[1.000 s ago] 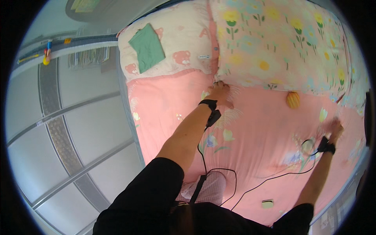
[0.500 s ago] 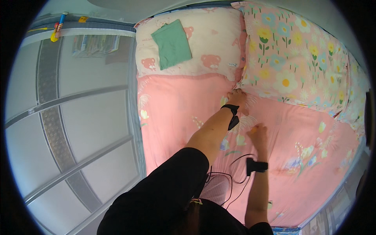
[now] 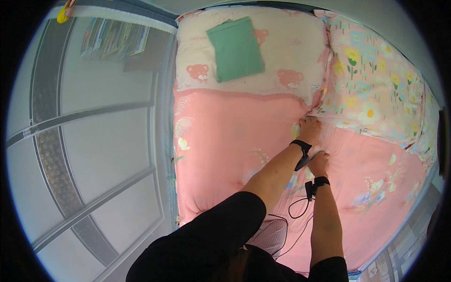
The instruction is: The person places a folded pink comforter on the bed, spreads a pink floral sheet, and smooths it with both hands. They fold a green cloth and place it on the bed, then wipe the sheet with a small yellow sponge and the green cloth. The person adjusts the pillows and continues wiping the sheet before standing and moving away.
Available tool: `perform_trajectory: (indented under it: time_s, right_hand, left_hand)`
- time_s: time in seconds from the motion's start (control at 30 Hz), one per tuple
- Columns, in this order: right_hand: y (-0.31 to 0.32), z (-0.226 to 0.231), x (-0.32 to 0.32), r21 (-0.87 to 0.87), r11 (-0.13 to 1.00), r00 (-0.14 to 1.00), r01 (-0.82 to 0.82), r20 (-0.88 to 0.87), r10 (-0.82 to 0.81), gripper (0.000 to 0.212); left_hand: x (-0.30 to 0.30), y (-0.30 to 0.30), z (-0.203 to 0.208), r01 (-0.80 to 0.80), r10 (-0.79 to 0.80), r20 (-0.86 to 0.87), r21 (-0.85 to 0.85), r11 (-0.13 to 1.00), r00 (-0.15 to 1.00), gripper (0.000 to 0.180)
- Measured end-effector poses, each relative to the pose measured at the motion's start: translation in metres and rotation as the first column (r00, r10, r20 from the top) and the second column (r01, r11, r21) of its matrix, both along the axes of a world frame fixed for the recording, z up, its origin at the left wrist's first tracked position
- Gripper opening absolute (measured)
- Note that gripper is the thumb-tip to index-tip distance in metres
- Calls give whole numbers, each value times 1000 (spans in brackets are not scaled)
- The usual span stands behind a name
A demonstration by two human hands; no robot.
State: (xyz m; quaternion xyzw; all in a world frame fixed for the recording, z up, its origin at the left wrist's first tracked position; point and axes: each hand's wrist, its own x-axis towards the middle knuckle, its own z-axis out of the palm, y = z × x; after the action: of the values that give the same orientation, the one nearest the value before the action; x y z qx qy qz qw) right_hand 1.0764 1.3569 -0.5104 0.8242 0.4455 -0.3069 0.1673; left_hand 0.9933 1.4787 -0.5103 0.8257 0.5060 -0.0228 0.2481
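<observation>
My left hand (image 3: 310, 129) rests on the pink floral bed sheet (image 3: 239, 136), fingers spread, just below where the two pillows meet. It is nearest the lower right corner of the white bear-print pillow (image 3: 239, 87). Close below it, beside the left wrist, my right hand (image 3: 319, 163) has its fingers curled down against the sheet; what they hold, if anything, is hidden. Each wrist wears a black strap (image 3: 321, 181) with a small dark device, and a thin black cable (image 3: 292, 215) loops down from the right one.
A folded green cloth (image 3: 237, 49) lies on the white pillow. To the right is a pink flower-print pillow (image 3: 371, 89). A white-panelled wardrobe (image 3: 108, 75) lines the bed's left side. My knee in patterned cloth (image 3: 270, 237) is on the bed.
My right hand has come up and closer to the left wrist. My left hand stays by the pillow corner. The whole view has shifted, so the bed appears further right.
</observation>
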Motion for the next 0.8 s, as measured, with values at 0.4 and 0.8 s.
perform_trajectory:
  time_s: [0.4,0.8]
  right_hand:
    - [5,8,-6,16,1000,999,-18,33,18,70]
    - [8,6,-6,-41,996,988,-78,133,83,65]
  left_hand:
    - [-358,164,102,-542,326,517,347,766,792,59]
    - [-372,239,84,-275,222,162,609,744,961,62]
